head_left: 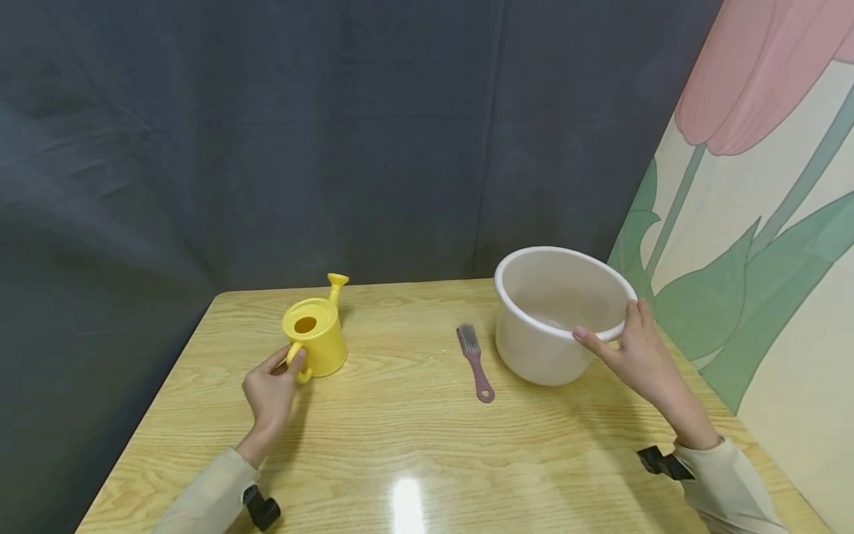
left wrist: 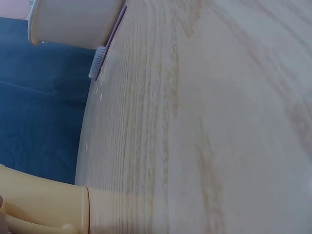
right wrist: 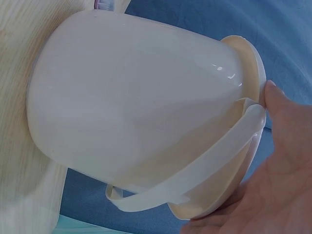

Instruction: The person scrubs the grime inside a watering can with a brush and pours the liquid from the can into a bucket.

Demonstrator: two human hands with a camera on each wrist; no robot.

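On the left of the table stands a yellow watering can (head_left: 325,354), its spout pointing to the back. My left hand (head_left: 270,394) pinches its handle between thumb and fingers. In the left wrist view only part of the watering can (left wrist: 44,200) shows, at the lower left. A white bucket (head_left: 537,352) is at the right, its mouth facing up. My right hand (head_left: 643,360) grips the bucket's right rim, thumb at the front and fingers farther back. The right wrist view shows the bucket's side wall (right wrist: 126,97) and its white carrying handle (right wrist: 195,170) hanging down.
Between the two lies a small brush (head_left: 477,363) with a purple handle and grey bristles, close to the bucket's left side. A dark curtain (head_left: 360,148) hangs behind the wooden table (head_left: 373,445). At the right stands a wall (head_left: 787,334) painted with tulips.
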